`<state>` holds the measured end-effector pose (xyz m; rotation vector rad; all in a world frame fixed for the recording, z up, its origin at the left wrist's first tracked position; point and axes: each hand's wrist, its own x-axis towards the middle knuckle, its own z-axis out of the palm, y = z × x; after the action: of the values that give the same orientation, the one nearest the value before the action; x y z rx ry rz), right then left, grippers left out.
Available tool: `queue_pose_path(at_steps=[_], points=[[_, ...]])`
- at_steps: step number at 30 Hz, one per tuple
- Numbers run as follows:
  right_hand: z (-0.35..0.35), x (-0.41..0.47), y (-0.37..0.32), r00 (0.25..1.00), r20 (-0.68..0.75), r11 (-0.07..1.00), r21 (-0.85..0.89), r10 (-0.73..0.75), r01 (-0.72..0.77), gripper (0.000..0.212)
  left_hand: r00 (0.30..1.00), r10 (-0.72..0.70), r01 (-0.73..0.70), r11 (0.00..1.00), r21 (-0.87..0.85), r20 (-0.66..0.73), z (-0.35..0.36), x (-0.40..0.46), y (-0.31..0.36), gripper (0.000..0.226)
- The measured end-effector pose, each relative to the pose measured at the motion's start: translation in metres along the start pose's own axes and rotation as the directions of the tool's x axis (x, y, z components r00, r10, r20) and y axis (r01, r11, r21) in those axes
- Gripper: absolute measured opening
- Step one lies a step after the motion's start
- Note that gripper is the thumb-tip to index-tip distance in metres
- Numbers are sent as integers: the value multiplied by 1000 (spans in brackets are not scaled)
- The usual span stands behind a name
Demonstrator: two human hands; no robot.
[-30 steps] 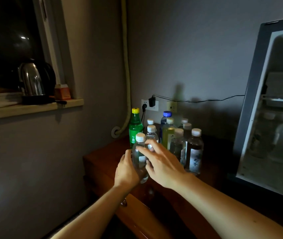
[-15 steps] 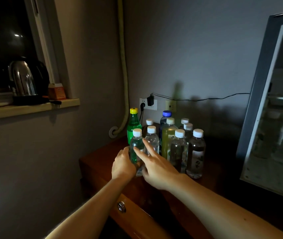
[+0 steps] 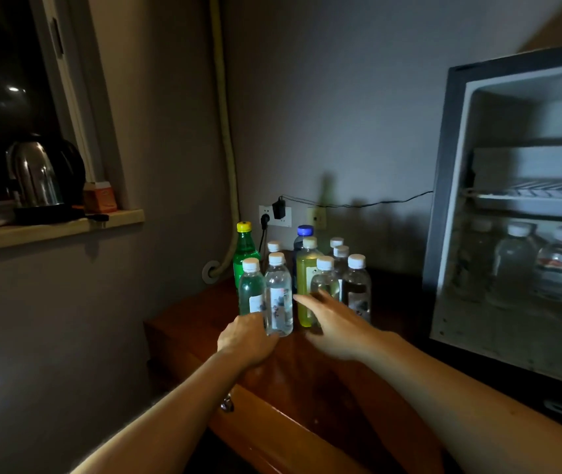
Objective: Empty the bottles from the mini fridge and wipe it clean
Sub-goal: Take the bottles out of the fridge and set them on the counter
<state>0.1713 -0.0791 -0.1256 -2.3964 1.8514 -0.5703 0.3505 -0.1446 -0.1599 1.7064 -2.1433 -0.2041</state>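
Head view: both hands loose, left brushing the clear white-capped water bottle on the wooden bench; more wait in the fridge. A nudge could topple the cluster.

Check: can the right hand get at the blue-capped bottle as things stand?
Probably not directly. The blue-capped bottle stands at the back; the yellow bottle and a clear one stand between it and the right hand.

Green bottle yellow-capped; yellow bottle white-capped; blue cap; reddish-brown cabinet; orange box.
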Motion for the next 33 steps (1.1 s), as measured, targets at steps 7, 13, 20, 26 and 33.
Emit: queue_pose_path(at_steps=[7,13,20,26,33], points=[[-32,-42,39,994,-68,997,-1,81,-81,71,978,206,-207,977,-53,-27,6,-13,58,52],[-60,-80,75,977,-99,981,-24,191,-194,69,946,324,-323,943,-82,-3,22,-19,115,56],[-87,-121,129,934,-127,937,-58,335,-344,73,899,438,-437,893,-106,-14,47,-20,180,53],[-109,-150,179,872,-134,855,-173,472,-489,78,862,506,-498,858,-131,41,63,-21,241,54],[-127,-171,227,813,-156,793,-180,561,-582,68,817,564,-528,816,-236,121,85,-20,310,55]])
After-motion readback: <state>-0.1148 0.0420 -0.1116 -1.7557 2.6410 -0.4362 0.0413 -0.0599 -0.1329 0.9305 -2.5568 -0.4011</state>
